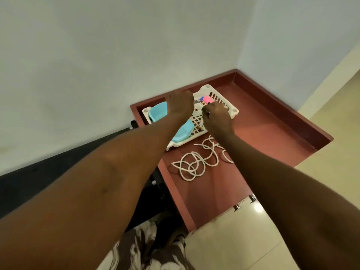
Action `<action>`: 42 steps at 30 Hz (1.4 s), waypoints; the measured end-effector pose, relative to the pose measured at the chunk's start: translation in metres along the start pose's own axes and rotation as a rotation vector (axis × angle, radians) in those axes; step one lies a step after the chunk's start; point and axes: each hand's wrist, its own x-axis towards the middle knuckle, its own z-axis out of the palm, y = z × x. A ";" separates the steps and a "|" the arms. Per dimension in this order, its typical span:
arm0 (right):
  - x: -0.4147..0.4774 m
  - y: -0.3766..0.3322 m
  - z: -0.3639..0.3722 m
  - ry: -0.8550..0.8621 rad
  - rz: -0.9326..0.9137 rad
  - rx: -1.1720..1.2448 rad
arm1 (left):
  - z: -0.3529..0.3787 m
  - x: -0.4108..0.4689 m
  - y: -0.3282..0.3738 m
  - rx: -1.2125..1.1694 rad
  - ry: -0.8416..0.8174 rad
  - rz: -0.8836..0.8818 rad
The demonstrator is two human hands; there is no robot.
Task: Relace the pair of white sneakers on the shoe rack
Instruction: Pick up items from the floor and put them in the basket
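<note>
No white sneakers are in view. A loose white shoelace (pixel 196 162) lies in tangled loops on the red-brown cabinet top (pixel 259 129), just in front of a white plastic basket (pixel 212 94). Both my arms reach forward into that basket. My left hand (pixel 180 103) is over its middle, back of the hand up, and the fingers point down out of sight. My right hand (pixel 217 115) is beside it on the right with fingers bent, next to a pink item (pixel 208 99). What either hand holds is hidden.
Two light blue plastic dishes (pixel 157 112) sit in the basket's left part. The cabinet top has a raised rim and stands in a wall corner. A black surface (pixel 58 168) lies to the left, and pale floor tiles (pixel 243 240) are below right.
</note>
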 end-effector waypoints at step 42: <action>-0.091 -0.389 0.020 -0.446 0.280 0.945 | -0.170 -0.294 -0.297 -1.459 -0.183 -0.524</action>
